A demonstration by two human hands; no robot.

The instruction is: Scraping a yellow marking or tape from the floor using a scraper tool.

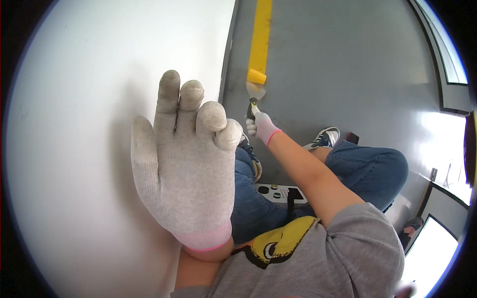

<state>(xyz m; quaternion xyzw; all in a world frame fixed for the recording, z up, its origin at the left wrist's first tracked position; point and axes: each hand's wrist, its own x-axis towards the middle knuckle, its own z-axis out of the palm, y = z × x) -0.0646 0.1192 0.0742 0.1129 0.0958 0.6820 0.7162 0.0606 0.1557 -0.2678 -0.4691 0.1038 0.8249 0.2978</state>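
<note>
My right hand (258, 127), in a white knit glove with a pink cuff, grips the dark handle of a putty knife (256, 91). The blade lies low at the grey floor, against the near end of a yellow tape strip (261, 37). There the tape is curled into a small roll (256, 76). Close in front of me, my left hand (186, 159) is raised in a soiled white glove, palm toward me. Its thumb stands apart and some fingertips bend forward; nothing is in it. Whether its back touches the white wall cannot be made out.
A white wall (99, 64) rises along the left, with a dark skirting edge beside the tape. My bent legs and sneakers (325, 139) surround a pale panel with knobs (281, 193). A small dark object (353, 138) lies beside the right shoe. Bright framed panes line the far right.
</note>
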